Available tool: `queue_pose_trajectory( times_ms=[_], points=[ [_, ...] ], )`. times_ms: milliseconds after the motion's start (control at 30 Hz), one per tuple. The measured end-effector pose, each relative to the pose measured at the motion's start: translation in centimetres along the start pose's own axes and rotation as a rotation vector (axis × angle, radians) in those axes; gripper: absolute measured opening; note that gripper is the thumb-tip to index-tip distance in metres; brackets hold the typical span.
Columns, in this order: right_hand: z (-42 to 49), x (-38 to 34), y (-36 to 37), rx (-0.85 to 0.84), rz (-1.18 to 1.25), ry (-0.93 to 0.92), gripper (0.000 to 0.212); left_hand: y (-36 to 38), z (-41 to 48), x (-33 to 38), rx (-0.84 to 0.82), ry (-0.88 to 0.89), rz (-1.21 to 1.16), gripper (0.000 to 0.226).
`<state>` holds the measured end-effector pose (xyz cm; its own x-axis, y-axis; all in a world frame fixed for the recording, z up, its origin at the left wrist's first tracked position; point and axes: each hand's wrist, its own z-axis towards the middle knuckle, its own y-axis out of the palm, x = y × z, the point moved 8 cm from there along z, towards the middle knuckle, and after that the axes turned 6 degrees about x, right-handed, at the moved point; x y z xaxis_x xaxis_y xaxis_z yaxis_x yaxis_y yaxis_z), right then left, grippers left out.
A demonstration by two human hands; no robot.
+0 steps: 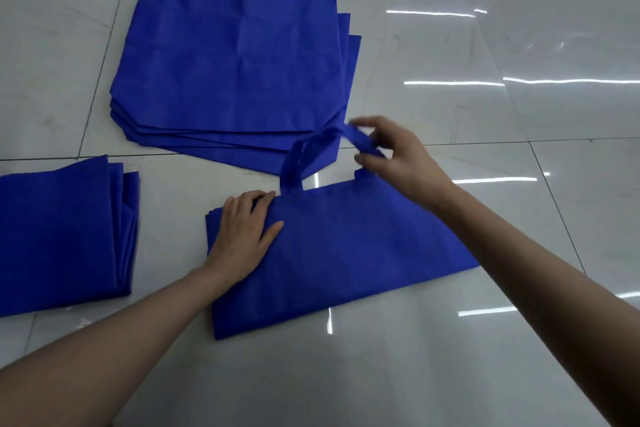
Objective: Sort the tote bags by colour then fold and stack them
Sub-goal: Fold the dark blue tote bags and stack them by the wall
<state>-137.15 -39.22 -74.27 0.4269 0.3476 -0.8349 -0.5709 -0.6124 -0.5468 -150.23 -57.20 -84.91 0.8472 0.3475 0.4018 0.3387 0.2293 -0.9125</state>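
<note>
a glossy tiled floor [485, 340] carries a fanned pile of flat blue tote bags [228, 62] at the far side. nearer, a half-folded blue tote bag [332, 253] lies in the middle, with a folded stack [59, 236] to its left. the left hand [242, 229] presses flat on the bag's left end. the right hand [391, 156] pinches its handle loop [360, 140].

Tiled floor [485, 45] bears a bag pile [228, 69], folded stack [62, 236] and single bag [339, 253].
</note>
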Motion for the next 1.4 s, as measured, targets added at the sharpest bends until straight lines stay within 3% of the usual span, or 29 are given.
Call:
queue_pose_trajectory(
  times_ms=[67, 133, 200, 300, 367, 533, 667, 767, 833, 900, 1033, 1133, 1267, 1400],
  points=[
    [-3.6, -0.4, 1.1, -0.001, -0.371, -0.214, 0.032, -0.4, -0.6, -0.3, 0.042, -0.024, 0.037, 0.050],
    [-7.4, 0.5, 3.0, -0.014, -0.566, -0.355, 0.030, -0.7, -1.0, -0.3, 0.079, -0.041, 0.088, 0.045],
    [-10.7, 2.5, 4.6, -0.028, -0.690, -0.377, 0.026, -1.0, -1.2, -0.2, 0.101, -0.067, 0.151, 0.043],
    [-14.2, 5.5, 6.8, -0.180, -0.883, -0.350, 0.062, -1.1, -1.6, 0.0, 0.094, -0.117, 0.185, 0.042],
    [-14.9, 6.2, 6.9, -0.208, -0.972, -0.306, 0.065, -1.0, -1.9, 0.3, 0.058, -0.121, 0.215, 0.040],
    [-15.0, 8.3, 6.0, -0.249, -1.004, -0.224, 0.058, -0.8, -3.1, -0.5, -0.108, -0.166, 0.044, 0.033],
    [-15.3, 10.2, 5.9, -0.354, -0.985, -0.226, 0.074, -0.7, -3.1, -2.6, -0.386, -0.131, -0.289, 0.026],
    [-15.3, 10.0, 6.2, -0.331, -0.980, -0.209, 0.082, -1.6, -2.0, -3.3, -0.483, 0.100, -0.219, 0.068],
    [-15.1, 9.7, 6.5, -0.301, -0.977, -0.195, 0.078, -2.5, -0.4, -2.9, -0.346, 0.344, 0.021, 0.094],
    [-15.0, 9.5, 6.9, -0.300, -0.989, -0.198, 0.067, -3.0, 0.9, -2.1, -0.236, 0.488, 0.133, 0.104],
    [-14.9, 9.6, 7.3, -0.281, -1.001, -0.195, 0.054, -1.4, 1.7, 0.3, -0.279, 0.665, 0.117, 0.082],
    [-15.2, 9.9, 7.3, -0.268, -0.988, -0.225, 0.055, -0.2, 1.9, 1.4, -0.286, 0.710, 0.092, 0.076],
    [-16.0, 9.8, 6.0, -0.231, -0.959, -0.305, 0.054, 0.7, 1.4, 2.3, -0.345, 0.760, 0.042, 0.048],
    [-16.7, 8.6, 6.2, -0.241, -0.806, -0.354, 0.071, 1.4, 0.6, 3.5, -0.412, 0.752, -0.053, 0.053]
  ],
)
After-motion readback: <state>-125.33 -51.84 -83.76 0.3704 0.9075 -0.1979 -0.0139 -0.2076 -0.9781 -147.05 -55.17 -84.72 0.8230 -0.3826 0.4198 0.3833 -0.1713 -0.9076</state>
